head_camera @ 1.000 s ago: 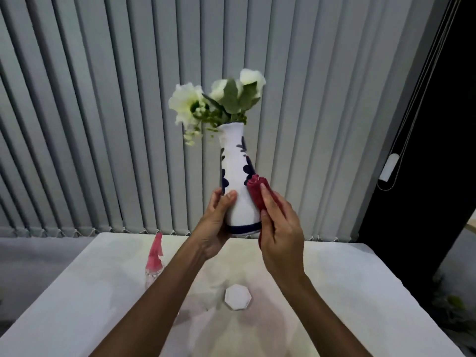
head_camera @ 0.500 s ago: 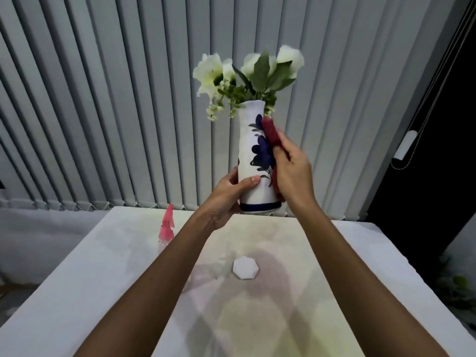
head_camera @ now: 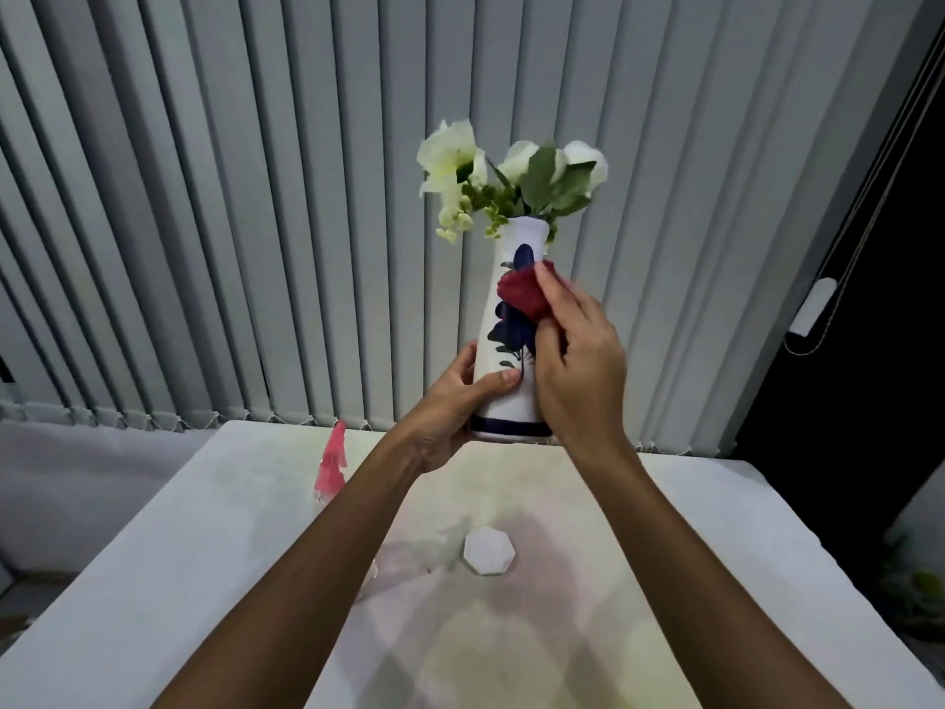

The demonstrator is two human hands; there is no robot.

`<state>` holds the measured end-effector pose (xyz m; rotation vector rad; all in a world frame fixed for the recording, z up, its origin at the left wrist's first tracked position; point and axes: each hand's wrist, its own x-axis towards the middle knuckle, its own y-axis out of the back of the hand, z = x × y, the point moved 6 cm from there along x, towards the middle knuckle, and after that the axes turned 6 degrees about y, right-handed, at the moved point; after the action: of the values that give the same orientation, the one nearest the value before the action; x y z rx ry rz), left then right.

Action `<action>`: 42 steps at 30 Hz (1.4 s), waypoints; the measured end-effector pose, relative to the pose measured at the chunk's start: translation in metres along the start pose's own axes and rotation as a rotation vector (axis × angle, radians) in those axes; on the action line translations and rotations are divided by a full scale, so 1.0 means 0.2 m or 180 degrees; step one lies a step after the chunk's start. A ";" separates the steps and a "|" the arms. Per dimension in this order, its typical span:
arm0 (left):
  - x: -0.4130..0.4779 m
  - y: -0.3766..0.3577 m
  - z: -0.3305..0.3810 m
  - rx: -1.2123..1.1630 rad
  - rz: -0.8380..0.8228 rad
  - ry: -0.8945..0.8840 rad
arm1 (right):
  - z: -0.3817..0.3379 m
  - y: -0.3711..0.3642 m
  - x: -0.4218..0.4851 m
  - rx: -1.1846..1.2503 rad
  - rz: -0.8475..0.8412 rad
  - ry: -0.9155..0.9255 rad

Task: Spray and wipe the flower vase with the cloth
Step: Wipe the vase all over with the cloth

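Note:
A tall white vase (head_camera: 506, 401) with blue flower painting and a blue band at its foot is held up above the white table (head_camera: 639, 580). White flowers with green leaves (head_camera: 511, 181) stand in it. My left hand (head_camera: 450, 411) grips the vase's lower part from the left, thumb across the front. My right hand (head_camera: 578, 360) presses a bunched dark red cloth (head_camera: 521, 294) against the vase's upper front. A spray bottle with a pink head (head_camera: 331, 463) stands on the table to the left, partly hidden by my left forearm.
A small white hexagonal piece (head_camera: 489, 550) lies on the table between my forearms. Grey vertical blinds (head_camera: 230, 222) hang right behind the table. A dark opening (head_camera: 869, 376) with a blind cord and its white pull lies to the right.
The cloth has slid from the vase's right side round to its upper front. The vase has turned, so more of the blue painting faces me.

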<state>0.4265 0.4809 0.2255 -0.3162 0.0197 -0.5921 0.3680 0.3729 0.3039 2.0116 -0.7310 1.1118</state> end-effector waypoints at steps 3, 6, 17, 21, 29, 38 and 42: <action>0.00 -0.01 -0.03 0.0021 -0.0048 -0.0036 | 0.07 -0.01 0.09 0.0601 -0.0017 -0.0482; 0.01 0.00 -0.04 -0.0240 0.0139 -0.0156 | 0.13 -0.05 0.09 0.1305 -0.0232 -0.0960; -0.01 0.02 -0.01 -0.0264 -0.0301 0.0063 | -0.02 0.00 -0.10 0.0054 0.0080 0.0124; 0.00 -0.01 0.00 -0.0281 -0.0184 -0.0011 | -0.03 -0.01 0.03 0.0132 -0.0164 0.0086; -0.01 0.00 0.02 -0.0308 0.0042 -0.0203 | 0.07 -0.03 0.10 0.1747 -0.0349 -0.1236; -0.04 0.07 0.08 -0.0488 0.0195 -0.0134 | 0.06 -0.03 -0.21 0.1207 -0.0114 -0.0307; -0.04 0.04 0.01 0.0035 0.0173 -0.0111 | -0.02 0.00 -0.04 0.0402 0.0065 0.0349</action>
<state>0.4250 0.4915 0.2256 -0.3144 -0.0086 -0.5326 0.3617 0.3766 0.2981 2.0326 -0.6408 1.2978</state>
